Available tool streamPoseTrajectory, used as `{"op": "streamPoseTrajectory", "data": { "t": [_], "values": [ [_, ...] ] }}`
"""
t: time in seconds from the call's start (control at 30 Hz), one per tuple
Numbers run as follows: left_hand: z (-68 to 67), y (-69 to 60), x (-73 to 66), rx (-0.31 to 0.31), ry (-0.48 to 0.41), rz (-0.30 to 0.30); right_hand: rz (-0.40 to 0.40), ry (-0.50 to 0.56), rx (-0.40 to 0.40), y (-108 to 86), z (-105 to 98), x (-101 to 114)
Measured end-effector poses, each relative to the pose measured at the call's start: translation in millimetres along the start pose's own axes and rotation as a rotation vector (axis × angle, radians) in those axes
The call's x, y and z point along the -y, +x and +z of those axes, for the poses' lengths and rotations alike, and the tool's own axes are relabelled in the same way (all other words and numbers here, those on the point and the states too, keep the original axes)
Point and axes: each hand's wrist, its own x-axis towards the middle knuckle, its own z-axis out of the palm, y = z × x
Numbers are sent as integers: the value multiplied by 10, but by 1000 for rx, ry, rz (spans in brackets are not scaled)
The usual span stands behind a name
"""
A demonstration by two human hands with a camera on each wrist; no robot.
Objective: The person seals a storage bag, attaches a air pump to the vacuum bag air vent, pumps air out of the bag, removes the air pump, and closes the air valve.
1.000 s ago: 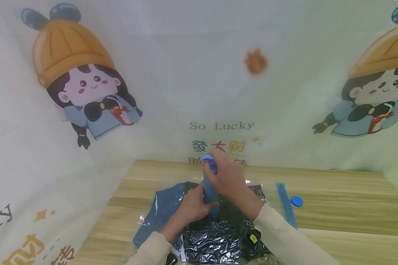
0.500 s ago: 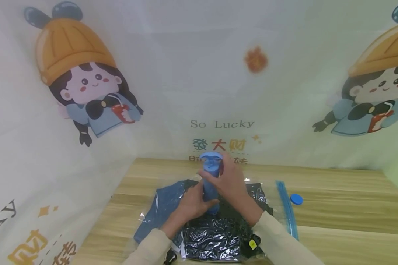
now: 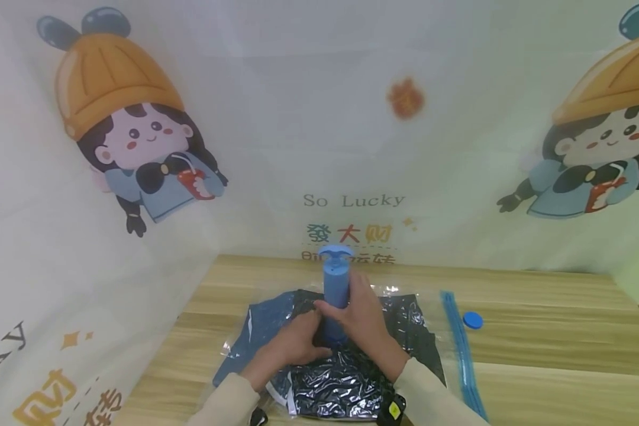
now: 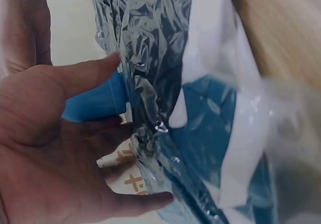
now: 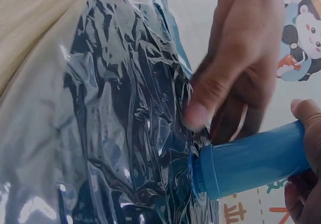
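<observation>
A blue hand pump [image 3: 336, 284] with a T-shaped handle [image 3: 336, 252] stands upright on a clear plastic storage bag [image 3: 335, 384]. Dark, wrinkled clothing shows through the bag's film, with blue fabric [image 3: 268, 319] on the left. My right hand [image 3: 363, 310] grips the pump's barrel, thumb in front. Beside the pump's base, my left hand [image 3: 298, 337] has its fingers spread and loosely bent; the left wrist view shows its palm [image 4: 45, 138] apart from the barrel. In the right wrist view the pump's lower end [image 5: 210, 171] meets the bag.
A blue zip strip [image 3: 462, 355] runs along the bag's right edge. To its right a round blue cap [image 3: 473, 320] lies on the wooden table [image 3: 554, 331]. A printed cloth [image 3: 277, 148] hangs behind and at the sides.
My right hand has left the pump's handle and slid down to its barrel. My left hand has let go of the barrel and shifted slightly left and toward me.
</observation>
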Motion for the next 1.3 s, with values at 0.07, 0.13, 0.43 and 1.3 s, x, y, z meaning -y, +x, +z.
{"op": "streamPoseTrajectory", "data": {
  "t": [0.07, 0.13, 0.43, 1.3],
  "values": [
    [-21, -28, 9, 39, 14, 0, 0, -16, 1, -4, -4, 7],
    [-39, -55, 12, 72, 25, -30, -6, -29, -1, -9, -10, 7],
    [-53, -88, 54, 115, 2, -92, 17, 6, 87, -21, -53, 13],
    [-58, -93, 4, 161, 63, -181, 119, 221, -77, 30, -11, 121]
  ]
}}
